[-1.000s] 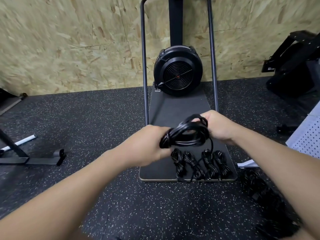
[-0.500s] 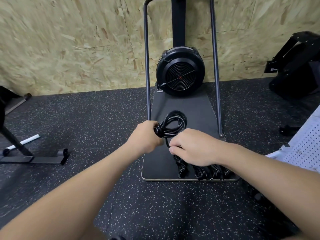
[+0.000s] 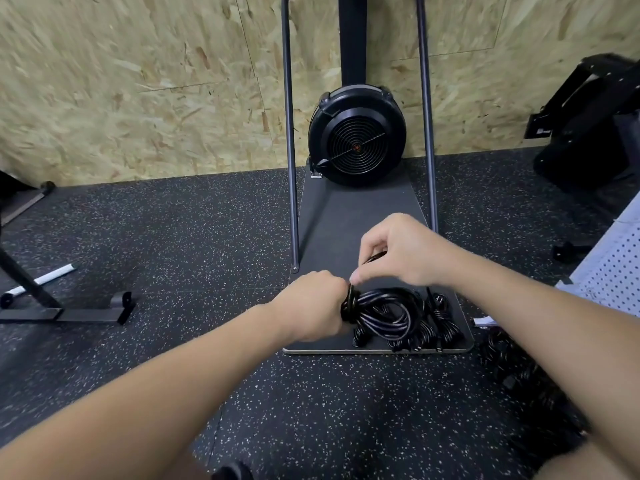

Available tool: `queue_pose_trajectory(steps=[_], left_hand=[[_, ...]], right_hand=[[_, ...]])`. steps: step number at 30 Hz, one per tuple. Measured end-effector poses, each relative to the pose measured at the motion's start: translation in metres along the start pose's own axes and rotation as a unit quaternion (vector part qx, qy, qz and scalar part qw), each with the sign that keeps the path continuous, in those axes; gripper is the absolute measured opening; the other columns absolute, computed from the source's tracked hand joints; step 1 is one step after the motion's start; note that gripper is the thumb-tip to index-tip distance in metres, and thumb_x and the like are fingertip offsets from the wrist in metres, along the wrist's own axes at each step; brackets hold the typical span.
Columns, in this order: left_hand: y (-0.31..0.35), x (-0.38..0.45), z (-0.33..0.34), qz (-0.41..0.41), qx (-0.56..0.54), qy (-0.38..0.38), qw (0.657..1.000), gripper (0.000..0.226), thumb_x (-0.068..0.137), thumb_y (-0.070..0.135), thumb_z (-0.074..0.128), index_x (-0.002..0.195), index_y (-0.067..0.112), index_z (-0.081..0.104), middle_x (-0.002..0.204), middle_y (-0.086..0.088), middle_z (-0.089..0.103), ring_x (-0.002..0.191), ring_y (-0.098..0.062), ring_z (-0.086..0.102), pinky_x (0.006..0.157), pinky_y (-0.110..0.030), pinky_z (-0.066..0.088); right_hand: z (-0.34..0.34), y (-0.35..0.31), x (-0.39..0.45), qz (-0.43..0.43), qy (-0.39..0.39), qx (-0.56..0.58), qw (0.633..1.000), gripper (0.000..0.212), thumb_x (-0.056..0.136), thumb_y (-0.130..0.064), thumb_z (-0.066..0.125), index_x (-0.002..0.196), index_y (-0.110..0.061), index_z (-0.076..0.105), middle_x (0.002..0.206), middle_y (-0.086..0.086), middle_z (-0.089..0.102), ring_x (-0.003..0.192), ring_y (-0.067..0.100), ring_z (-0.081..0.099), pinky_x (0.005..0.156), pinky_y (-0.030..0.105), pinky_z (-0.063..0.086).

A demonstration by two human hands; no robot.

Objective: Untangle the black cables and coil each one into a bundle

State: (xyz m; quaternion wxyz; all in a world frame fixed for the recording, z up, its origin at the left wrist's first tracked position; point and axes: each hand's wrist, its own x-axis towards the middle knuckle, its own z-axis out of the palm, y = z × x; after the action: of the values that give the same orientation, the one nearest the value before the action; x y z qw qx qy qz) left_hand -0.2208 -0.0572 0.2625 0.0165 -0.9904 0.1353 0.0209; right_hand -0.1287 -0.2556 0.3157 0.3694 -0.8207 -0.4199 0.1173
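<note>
Left hand point(image 3: 317, 306) clamped round coil point(image 3: 384, 311) over the platform point(image 3: 353, 216); right hand point(image 3: 398, 252) pinching the cable tail point(image 3: 375, 257). Best to wrap tight turns across the neck, then tuck the end.

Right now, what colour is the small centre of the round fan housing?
Orange-red, on the black fan housing; the head view shows it.
</note>
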Motion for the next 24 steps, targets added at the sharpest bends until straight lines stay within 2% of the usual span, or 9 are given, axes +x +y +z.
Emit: queue_pose_trajectory(steps=[4, 8, 10, 12, 13, 16, 18, 21, 24], left_hand=[[-0.004, -0.004, -0.012, 0.114, -0.055, 0.06, 0.99, 0.02, 0.09, 0.039, 0.068, 0.087, 0.024, 0.057, 0.083, 0.002, 0.069, 0.075, -0.03, 0.066, 0.068, -0.04, 0.052], [-0.008, -0.01, -0.021, 0.122, -0.102, 0.097, 0.982, 0.017, 0.089, 0.041, 0.063, 0.091, 0.026, 0.056, 0.084, 0.007, 0.068, 0.077, -0.025, 0.067, 0.07, -0.04, 0.054], [-0.011, -0.012, -0.026, 0.085, -0.141, 0.123, 0.979, 0.025, 0.089, 0.039, 0.07, 0.11, 0.027, 0.064, 0.085, 0.01, 0.069, 0.081, -0.022, 0.069, 0.073, -0.037, 0.053], [-0.015, -0.014, -0.03, 0.061, -0.183, 0.136, 0.972, 0.06, 0.088, 0.034, 0.079, 0.145, 0.033, 0.058, 0.08, 0.019, 0.065, 0.077, -0.01, 0.064, 0.072, -0.027, 0.048], [-0.015, -0.015, -0.031, 0.058, -0.206, 0.138, 0.967, 0.068, 0.087, 0.03, 0.081, 0.15, 0.035, 0.057, 0.08, 0.023, 0.064, 0.076, -0.006, 0.062, 0.072, -0.02, 0.045], [-0.014, -0.018, -0.027, 0.041, -0.326, 0.139, 0.934, 0.038, 0.081, 0.015, 0.081, 0.11, 0.037, 0.07, 0.077, 0.02, 0.064, 0.067, 0.002, 0.056, 0.065, -0.021, 0.043], [-0.017, -0.013, -0.025, -0.024, -0.406, 0.159, 0.899, 0.021, 0.077, 0.013, 0.08, 0.09, 0.023, 0.067, 0.07, 0.004, 0.059, 0.061, -0.006, 0.045, 0.058, -0.029, 0.038], [-0.033, -0.002, -0.023, -0.114, -0.385, 0.201, 0.893, 0.015, 0.079, 0.013, 0.076, 0.081, 0.014, 0.062, 0.065, 0.005, 0.053, 0.059, -0.008, 0.039, 0.054, -0.032, 0.035], [-0.054, 0.005, -0.012, -0.21, -0.35, 0.193, 0.892, 0.014, 0.079, 0.023, 0.077, 0.079, 0.02, 0.064, 0.066, 0.009, 0.066, 0.058, -0.013, 0.055, 0.057, -0.033, 0.05]], right_hand=[[-0.007, 0.027, -0.001, 0.044, -0.008, 0.086, 0.995, 0.028, 0.076, -0.04, 0.1, 0.075, -0.019, 0.083, 0.074, 0.022, 0.072, 0.064, 0.023, 0.052, 0.067, 0.04, 0.037], [-0.017, 0.039, -0.003, 0.059, -0.01, 0.12, 0.991, 0.017, 0.084, -0.026, 0.095, 0.085, -0.013, 0.086, 0.08, 0.015, 0.08, 0.071, 0.021, 0.067, 0.071, 0.033, 0.05], [-0.018, 0.048, -0.004, 0.065, -0.005, 0.131, 0.989, 0.012, 0.09, -0.022, 0.091, 0.09, -0.011, 0.087, 0.084, 0.011, 0.082, 0.075, 0.019, 0.075, 0.072, 0.028, 0.057], [-0.018, 0.059, -0.005, 0.083, -0.005, 0.129, 0.988, 0.007, 0.093, -0.021, 0.088, 0.092, -0.014, 0.088, 0.089, 0.01, 0.083, 0.081, 0.018, 0.077, 0.078, 0.03, 0.061], [-0.016, 0.064, -0.005, 0.092, -0.008, 0.116, 0.989, 0.003, 0.094, -0.017, 0.087, 0.092, -0.015, 0.088, 0.089, 0.011, 0.083, 0.081, 0.017, 0.075, 0.08, 0.033, 0.06], [-0.005, 0.075, -0.004, 0.1, -0.024, 0.023, 0.994, 0.016, 0.099, -0.002, 0.075, 0.087, -0.01, 0.083, 0.082, 0.017, 0.077, 0.071, 0.016, 0.06, 0.071, 0.04, 0.058], [0.001, 0.075, -0.009, 0.132, -0.053, 0.026, 0.989, 0.026, 0.106, -0.022, 0.073, 0.082, -0.015, 0.081, 0.071, 0.009, 0.073, 0.06, 0.021, 0.049, 0.052, 0.036, 0.046], [0.003, 0.066, -0.015, 0.17, -0.057, 0.044, 0.983, 0.04, 0.108, -0.049, 0.066, 0.085, -0.022, 0.082, 0.066, 0.0, 0.066, 0.055, 0.022, 0.041, 0.051, 0.031, 0.033], [0.002, 0.038, -0.017, 0.1, -0.064, -0.032, 0.992, 0.033, 0.109, -0.045, 0.063, 0.088, -0.027, 0.081, 0.074, -0.013, 0.07, 0.058, 0.01, 0.055, 0.061, 0.031, 0.046]])
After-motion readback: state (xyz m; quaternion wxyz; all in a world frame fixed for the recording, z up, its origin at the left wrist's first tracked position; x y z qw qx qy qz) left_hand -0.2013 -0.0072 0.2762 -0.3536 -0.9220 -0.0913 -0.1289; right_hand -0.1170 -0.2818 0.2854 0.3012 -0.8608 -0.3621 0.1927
